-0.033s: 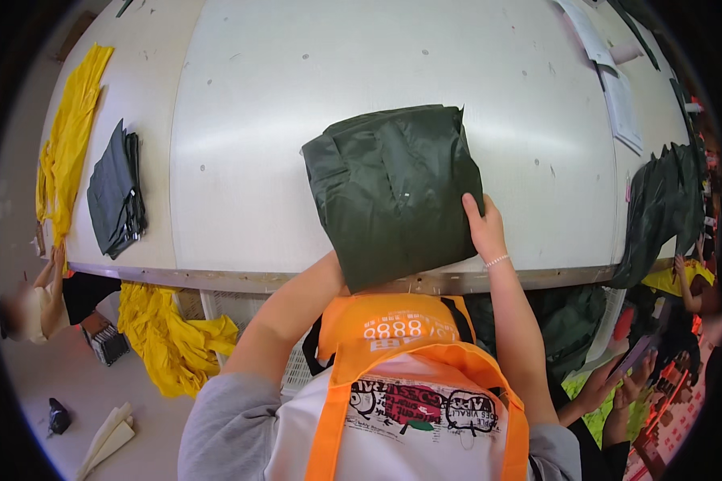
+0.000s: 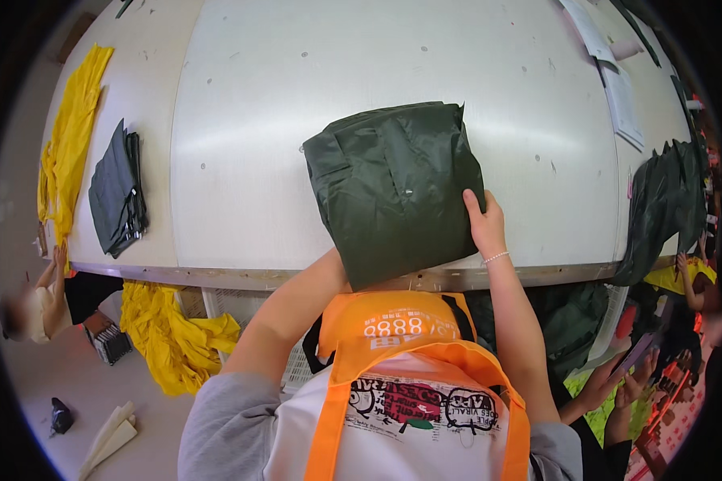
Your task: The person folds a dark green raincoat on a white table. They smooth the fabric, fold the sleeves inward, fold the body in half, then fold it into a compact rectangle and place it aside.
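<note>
A folded bundle of dark green, slightly glossy fabric is held at the near edge of the white table, its front corner hanging past the edge toward me. My right hand grips its right side, thumb on top and the other fingers hidden underneath. On the left, my forearm runs beneath the bundle's near left side. The left hand itself is covered by the fabric, so its fingers do not show. Creased layers and a small pale mark are visible on the bundle's upper face.
Folded dark green pieces and yellow fabric lie on the table's left. More green fabric drapes over the right end, near paper sheets. Yellow fabric hangs below the table edge. Other people's hands show at right, one with a phone.
</note>
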`<action>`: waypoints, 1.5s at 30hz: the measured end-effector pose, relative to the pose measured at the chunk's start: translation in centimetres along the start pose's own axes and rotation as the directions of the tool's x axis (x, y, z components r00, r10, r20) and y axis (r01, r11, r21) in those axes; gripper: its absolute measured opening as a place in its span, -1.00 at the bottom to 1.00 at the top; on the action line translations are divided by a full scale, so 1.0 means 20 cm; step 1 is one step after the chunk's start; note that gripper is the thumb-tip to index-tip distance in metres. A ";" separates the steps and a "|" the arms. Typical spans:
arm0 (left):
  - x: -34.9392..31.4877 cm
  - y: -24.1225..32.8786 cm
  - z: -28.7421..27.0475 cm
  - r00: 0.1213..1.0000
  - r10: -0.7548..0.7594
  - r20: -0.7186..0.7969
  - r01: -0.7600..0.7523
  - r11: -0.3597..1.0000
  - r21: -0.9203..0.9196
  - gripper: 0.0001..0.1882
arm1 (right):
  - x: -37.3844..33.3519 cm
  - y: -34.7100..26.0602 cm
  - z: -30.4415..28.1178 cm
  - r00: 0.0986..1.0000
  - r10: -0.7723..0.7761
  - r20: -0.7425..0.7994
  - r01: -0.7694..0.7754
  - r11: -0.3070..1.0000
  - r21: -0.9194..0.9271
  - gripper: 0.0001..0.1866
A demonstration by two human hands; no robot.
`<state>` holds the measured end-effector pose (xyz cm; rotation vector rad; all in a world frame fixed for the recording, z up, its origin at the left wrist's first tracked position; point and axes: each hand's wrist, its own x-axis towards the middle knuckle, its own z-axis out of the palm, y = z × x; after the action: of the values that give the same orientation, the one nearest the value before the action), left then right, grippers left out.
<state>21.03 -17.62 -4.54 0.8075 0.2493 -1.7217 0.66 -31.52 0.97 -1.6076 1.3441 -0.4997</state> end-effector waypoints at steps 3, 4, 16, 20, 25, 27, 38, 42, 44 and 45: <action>-0.01 -0.01 -0.02 0.999 -0.012 -0.042 0.015 0.997 0.074 -0.58 | -0.02 0.05 0.00 0.999 -0.020 -0.043 0.023 0.997 0.069 -0.51; -0.02 0.01 -0.01 0.999 -0.018 -0.049 0.023 0.994 0.104 -0.58 | -0.01 0.07 0.00 0.998 -0.020 -0.058 0.024 0.997 0.072 -0.51; -0.45 0.18 -0.06 0.711 0.637 -0.299 -0.180 0.575 0.798 -0.19 | -0.12 -0.11 -0.08 0.992 0.015 0.122 0.029 0.936 -0.350 -0.42; -0.26 0.43 -0.02 0.699 0.650 -0.299 -0.217 0.590 0.778 -0.07 | 0.21 -0.07 -0.11 0.990 -0.141 0.005 0.141 0.990 -0.030 -0.27; -0.01 0.72 0.08 0.894 0.372 -0.248 -0.191 0.819 0.541 -0.35 | 0.63 -0.13 0.04 0.872 0.189 0.452 -0.412 0.782 0.468 -0.38; 0.04 0.77 0.10 0.918 0.315 -0.242 -0.149 0.837 0.526 -0.49 | 0.67 -0.20 0.05 0.811 0.173 0.559 -0.509 0.681 0.526 -0.46; -0.52 0.76 0.62 0.454 0.630 0.630 -0.677 -0.216 0.703 -0.71 | 0.12 -0.69 -0.46 0.882 -0.463 0.086 0.380 0.807 0.453 -0.69; -0.47 0.42 0.15 0.426 0.358 0.831 -0.503 -0.670 0.547 -0.68 | -0.17 -0.25 -0.28 0.815 -0.571 0.096 0.545 0.813 0.206 -0.63; -0.40 0.24 -0.06 0.582 0.227 0.781 -0.454 -0.705 0.544 -0.71 | -0.30 0.06 -0.14 0.839 -0.491 0.235 0.503 0.864 0.009 -0.60; -0.38 0.19 -0.11 0.666 0.152 0.730 -0.444 -0.706 0.551 -0.73 | -0.35 0.17 -0.08 0.836 -0.452 0.313 0.504 0.856 -0.111 -0.60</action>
<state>26.20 -11.67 -0.51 1.6098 -2.0923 -0.4504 -4.69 -25.65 0.57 -2.1043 0.7851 -0.4275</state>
